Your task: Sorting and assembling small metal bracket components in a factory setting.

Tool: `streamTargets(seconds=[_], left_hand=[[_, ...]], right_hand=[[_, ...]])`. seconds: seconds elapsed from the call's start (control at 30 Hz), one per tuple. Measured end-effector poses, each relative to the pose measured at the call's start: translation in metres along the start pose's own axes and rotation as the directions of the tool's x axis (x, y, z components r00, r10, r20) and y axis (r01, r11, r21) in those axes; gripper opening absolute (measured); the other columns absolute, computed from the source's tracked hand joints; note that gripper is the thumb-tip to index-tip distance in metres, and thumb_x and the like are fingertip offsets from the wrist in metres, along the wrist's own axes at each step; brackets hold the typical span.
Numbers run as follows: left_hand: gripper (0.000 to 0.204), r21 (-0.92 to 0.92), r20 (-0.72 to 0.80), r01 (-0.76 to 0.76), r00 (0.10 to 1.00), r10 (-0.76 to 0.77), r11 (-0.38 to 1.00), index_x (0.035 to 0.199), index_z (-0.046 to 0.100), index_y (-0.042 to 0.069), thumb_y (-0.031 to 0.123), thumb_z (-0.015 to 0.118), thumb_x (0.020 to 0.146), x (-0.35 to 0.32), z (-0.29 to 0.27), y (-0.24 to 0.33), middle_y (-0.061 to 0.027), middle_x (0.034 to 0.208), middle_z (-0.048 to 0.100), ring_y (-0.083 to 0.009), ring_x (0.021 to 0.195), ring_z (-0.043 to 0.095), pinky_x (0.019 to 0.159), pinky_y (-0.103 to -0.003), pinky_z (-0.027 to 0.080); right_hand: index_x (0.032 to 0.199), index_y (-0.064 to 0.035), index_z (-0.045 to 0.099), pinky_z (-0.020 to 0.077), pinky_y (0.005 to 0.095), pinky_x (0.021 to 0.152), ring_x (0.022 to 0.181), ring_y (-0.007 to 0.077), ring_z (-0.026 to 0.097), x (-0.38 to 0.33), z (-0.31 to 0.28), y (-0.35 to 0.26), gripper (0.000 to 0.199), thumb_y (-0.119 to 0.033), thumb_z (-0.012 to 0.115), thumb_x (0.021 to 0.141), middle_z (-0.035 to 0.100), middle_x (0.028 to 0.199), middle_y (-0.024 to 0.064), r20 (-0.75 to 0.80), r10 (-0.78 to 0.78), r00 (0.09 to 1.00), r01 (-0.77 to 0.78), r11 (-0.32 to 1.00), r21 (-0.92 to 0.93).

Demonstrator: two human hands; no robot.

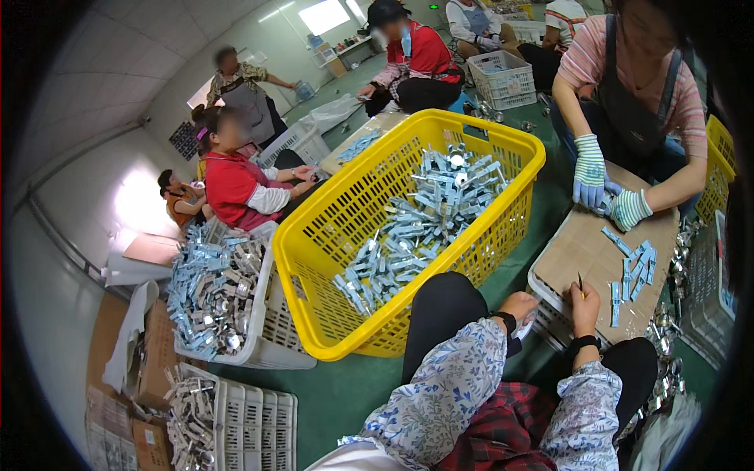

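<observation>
Pointed tool (pixel 581 284) in right hand (pixel 584 312)

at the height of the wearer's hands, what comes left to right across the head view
White crate, yellow basket, left hand, right hand with a thin pointed tool, light-blue strip on cardboard, grey crate

From where you sit, you have one cardboard sheet (pixel 572 247) at one o'clock, at least five blue pieces (pixel 615 304) on it, two striped gloves (pixel 591 166) beyond, one big yellow basket (pixel 353 345) at eleven, and two white crates (pixel 284 353), one at ten, another at nine.
</observation>
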State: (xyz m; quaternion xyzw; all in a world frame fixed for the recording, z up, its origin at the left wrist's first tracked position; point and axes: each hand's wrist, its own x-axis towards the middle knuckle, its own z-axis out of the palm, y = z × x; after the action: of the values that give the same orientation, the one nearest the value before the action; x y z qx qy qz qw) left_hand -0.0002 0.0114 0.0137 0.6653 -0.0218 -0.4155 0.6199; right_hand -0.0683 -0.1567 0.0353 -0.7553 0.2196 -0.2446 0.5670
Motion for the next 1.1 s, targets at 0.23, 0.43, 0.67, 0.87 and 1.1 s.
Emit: streamTargets(seconds=[0.23, 0.43, 0.67, 0.87, 1.1], left_hand=[[0.018, -0.041, -0.011, -0.039, 0.999, 0.038, 0.998, 0.089, 0.053, 0.006, 0.023, 0.053, 0.084, 0.006, 0.0, 0.003, -0.0044, 0.056, 0.05, -0.0108, 0.036, 0.041, 0.032, -0.025, 0.032], [0.016, -0.096, -0.029, -0.039, 0.999, 0.036, 0.995, 0.088, 0.053, 0.005, 0.021, 0.052, 0.084, 0.005, 0.007, 0.007, -0.0037, 0.054, 0.048, -0.0115, 0.036, 0.041, 0.032, -0.026, 0.03], [0.061, -0.096, -0.231, -0.001, 0.973, -0.021, 0.995, 0.128, 0.029, 0.002, 0.022, 0.059, 0.08, -0.009, 0.02, 0.019, -0.0065, 0.061, 0.053, -0.0129, 0.041, 0.046, 0.034, -0.028, 0.035], [0.084, -0.072, -0.223, -0.04, 0.974, 0.023, 0.997, 0.137, 0.003, 0.002, 0.025, 0.06, 0.08, -0.014, 0.016, 0.013, -0.0089, 0.066, 0.056, -0.0137, 0.045, 0.049, 0.038, -0.028, 0.04], [0.083, -0.062, -0.211, -0.075, 0.976, 0.061, 0.995, 0.136, 0.003, 0.001, 0.024, 0.059, 0.08, -0.011, 0.018, 0.017, -0.009, 0.065, 0.055, -0.0135, 0.045, 0.049, 0.039, -0.027, 0.041]], right_hand=[[0.061, 0.0002, 0.044, 0.0321, 0.0293, 0.05, 0.053, 0.0102, 0.035, 0.005, 0.003, -0.002, 0.029, -0.017, 0.055, 0.081, 0.038, 0.052, 0.0038, 0.017, 0.043, 0.999, -0.044, 0.996, 0.071], [0.06, -0.001, 0.043, 0.0316, 0.0277, 0.05, 0.054, 0.0087, 0.035, 0.004, 0.001, -0.005, 0.029, -0.016, 0.055, 0.082, 0.038, 0.054, 0.0009, 0.016, 0.044, 0.999, -0.044, 0.998, 0.047], [0.06, -0.0021, 0.043, 0.0311, 0.0268, 0.05, 0.055, 0.0079, 0.035, 0.004, -0.003, -0.008, 0.028, -0.016, 0.055, 0.082, 0.037, 0.055, -0.0004, 0.024, 0.048, 0.999, -0.05, 0.998, 0.046], [0.061, -0.0017, 0.044, 0.0312, 0.0263, 0.051, 0.055, 0.0078, 0.035, 0.0, 0.001, -0.023, 0.027, -0.015, 0.055, 0.082, 0.038, 0.056, -0.0009, 0.032, 0.026, 0.999, -0.027, 0.999, 0.031], [0.062, -0.0011, 0.046, 0.0317, 0.0261, 0.051, 0.055, 0.0077, 0.036, 0.003, 0.0, -0.015, 0.026, -0.016, 0.055, 0.082, 0.04, 0.056, -0.0007, 0.044, 0.055, 0.998, -0.057, 0.997, 0.045]])
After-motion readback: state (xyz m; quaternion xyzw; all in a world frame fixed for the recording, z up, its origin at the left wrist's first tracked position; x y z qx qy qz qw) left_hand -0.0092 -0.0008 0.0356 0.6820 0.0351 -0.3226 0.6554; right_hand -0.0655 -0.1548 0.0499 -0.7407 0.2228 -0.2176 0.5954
